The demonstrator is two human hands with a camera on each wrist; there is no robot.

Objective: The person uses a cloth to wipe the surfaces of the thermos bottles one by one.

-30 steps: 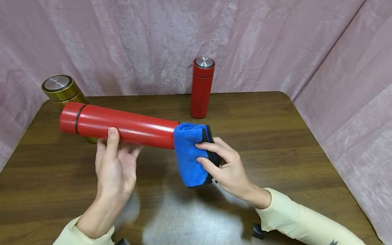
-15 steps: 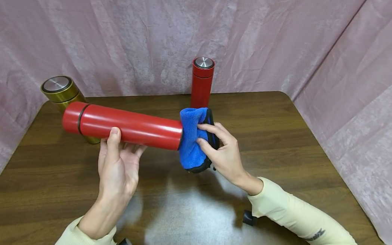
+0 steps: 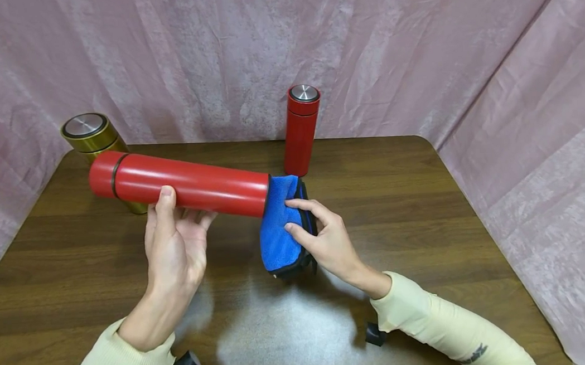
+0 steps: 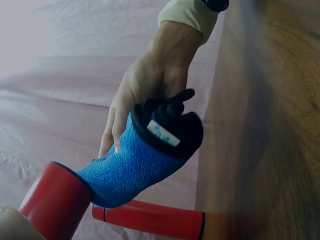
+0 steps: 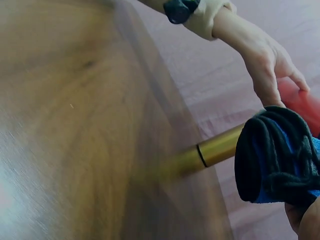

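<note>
A red thermos flask is held in the air, nearly level, its lid end to the left. My left hand grips it from below, thumb along the near side. Against the base end lies a folded blue cloth with black edging, which my right hand pinches between thumb and fingers. In the left wrist view the cloth touches the end of the red flask, and a small white label shows on its dark edge. The right wrist view shows the cloth's folded black edges.
A second red flask stands upright at the back of the wooden table. At the back left stands a gold flask, partly hidden behind the held one. Pink curtains hang behind and to the right.
The right hand and cloth moved up across the flask's base end, then back down and slightly left. The held flask shifted only a little; both grips stayed the same.
</note>
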